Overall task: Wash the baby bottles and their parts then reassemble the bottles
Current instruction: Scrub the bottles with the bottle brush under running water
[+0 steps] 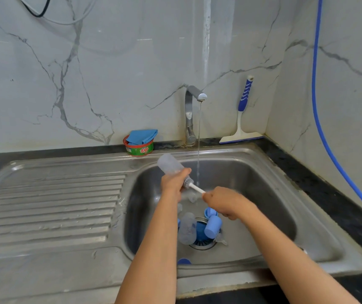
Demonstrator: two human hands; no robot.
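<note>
Currently my left grip (173,181) is curled round the neck end of a clear bottle (170,164). The bottle is held tilted over the basin's far-left rim, base toward the upper left of the frame. My right grip (224,201) is closed round the white handle of the brush (196,188). Its bristle head sits at the bottle's mouth, just beside my left thumb. A thin water stream (198,150) falls from the tap (190,115) just right of the bristles.

Edges: both grips hang over the sink (263,194) basin, well apart from its right and near walls. Bare steel floor shows right of the drain (202,244). The ribbed drainboard (55,205) fills the left of the frame.

Count:
- Clear bottles, two: one held, the second bottle (186,229) lying at the drain.
- Blue parts, three made out: a cap (213,226) on its side, a ring (209,212) just behind it, and a piece (184,261) at the near wall, partly hidden.
- Clear teat (220,239), one.
- At the counter's (44,155) back edge: one tub (139,148), one squeegee (242,115).
</note>
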